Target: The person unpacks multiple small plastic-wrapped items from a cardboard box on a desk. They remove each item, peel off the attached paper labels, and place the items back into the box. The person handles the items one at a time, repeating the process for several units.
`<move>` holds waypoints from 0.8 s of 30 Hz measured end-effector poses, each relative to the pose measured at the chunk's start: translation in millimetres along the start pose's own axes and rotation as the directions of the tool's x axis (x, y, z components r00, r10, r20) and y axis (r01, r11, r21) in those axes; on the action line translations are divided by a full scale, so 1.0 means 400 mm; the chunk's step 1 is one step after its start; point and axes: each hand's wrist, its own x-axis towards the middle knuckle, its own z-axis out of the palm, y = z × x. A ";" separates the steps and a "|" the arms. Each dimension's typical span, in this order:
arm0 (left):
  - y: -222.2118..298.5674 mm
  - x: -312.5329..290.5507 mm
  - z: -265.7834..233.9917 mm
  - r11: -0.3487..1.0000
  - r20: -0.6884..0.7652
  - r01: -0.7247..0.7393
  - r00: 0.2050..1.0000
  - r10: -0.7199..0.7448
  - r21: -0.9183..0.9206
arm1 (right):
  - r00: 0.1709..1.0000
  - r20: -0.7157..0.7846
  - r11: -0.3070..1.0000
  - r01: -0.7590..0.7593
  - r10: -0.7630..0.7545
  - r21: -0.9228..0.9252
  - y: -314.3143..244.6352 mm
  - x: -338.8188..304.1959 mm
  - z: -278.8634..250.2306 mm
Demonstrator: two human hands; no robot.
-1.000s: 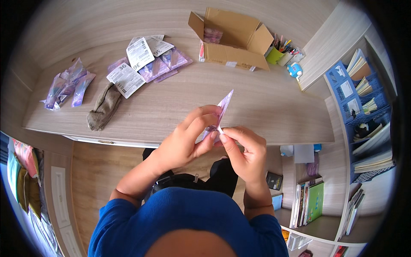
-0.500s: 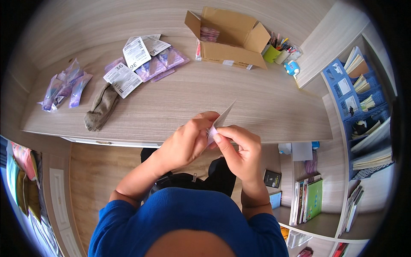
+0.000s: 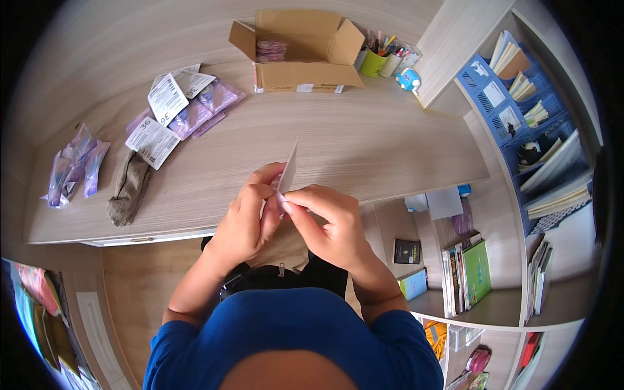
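In front of the desk edge, both hands hold one small pinkish packet (image 3: 283, 203) with a white label (image 3: 290, 166) sticking up from it. My left hand (image 3: 247, 214) has its fingers curled round the packet's left side. With thumb and forefinger, my right hand (image 3: 331, 224) pinches the packet's lower right part. Most of the packet is hidden by the fingers, and the label is seen nearly edge-on. Farther left on the desk lie purple packets (image 3: 214, 101) with white printed labels (image 3: 168, 99) over them. A grey-brown cloth pouch (image 3: 129, 188) touches the nearest label.
Crumpled purple wrappers (image 3: 73, 162) lie at the far left. An open cardboard box (image 3: 299, 75) with pinkish packets inside stands at the back. Right of it are a green pen cup (image 3: 373, 64) and a blue toy (image 3: 408, 79). Blue file holders (image 3: 497, 97) and shelves of books (image 3: 478, 273) line the right side.
The view has shifted, so desk things sit farther left in the picture. Both hands keep their grip on the packet, and its label stands more upright.
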 end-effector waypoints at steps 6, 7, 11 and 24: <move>-0.010 0.002 0.005 0.999 -0.020 -0.034 0.999 0.035 0.040 | 1.000 -0.005 1.000 -0.008 0.008 0.030 0.002 0.001 0.006; -0.009 -0.001 0.005 0.999 -0.025 -0.031 0.999 0.032 0.032 | 0.999 0.029 0.999 -0.036 0.035 0.034 0.004 0.000 0.006; -0.003 -0.004 -0.002 0.998 -0.004 -0.040 0.999 0.041 0.056 | 0.988 0.097 0.980 -0.132 0.118 0.146 -0.001 0.002 0.007; -0.004 0.003 0.012 0.990 -0.048 -0.083 0.995 0.089 0.116 | 0.992 0.033 0.984 -0.126 0.123 0.126 0.021 -0.003 0.015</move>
